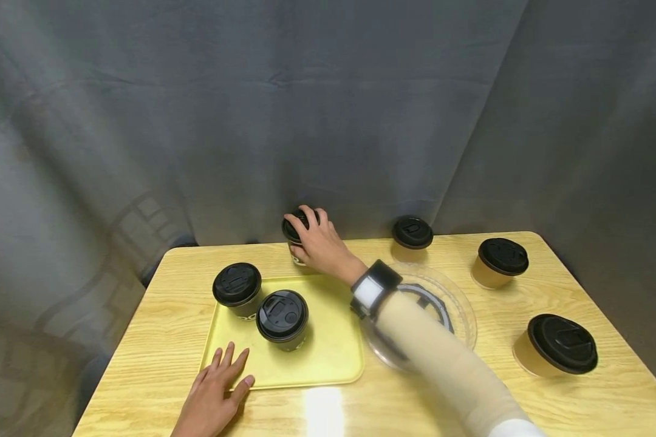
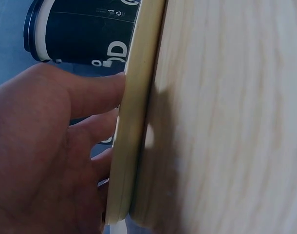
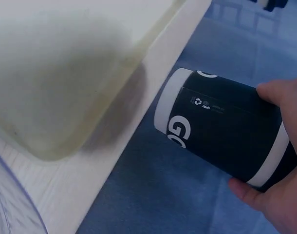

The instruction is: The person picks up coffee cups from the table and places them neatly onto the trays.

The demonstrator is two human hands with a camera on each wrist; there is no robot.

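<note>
My right hand (image 1: 322,244) grips a dark paper cup (image 3: 226,129) with a black lid from above, fingers spread round its upper part. In the right wrist view its white base stands off from the table's back edge, beyond the tray corner. A yellow tray (image 1: 333,321) carries two similar black-lidded cups, one at the back left (image 1: 237,285) and another nearer its middle (image 1: 282,318). My left hand (image 1: 215,388) rests at the tray's front left corner with fingers apart, thumb tip against the rim (image 2: 134,107) in the left wrist view.
A clear round plastic dish (image 1: 467,315) with a dark grey shape in it sits right of the tray, partly under my right forearm. Three brown cups with black lids stand at the back (image 1: 412,237), right (image 1: 500,264) and front right (image 1: 557,346). A grey curtain (image 1: 328,121) hangs behind the table.
</note>
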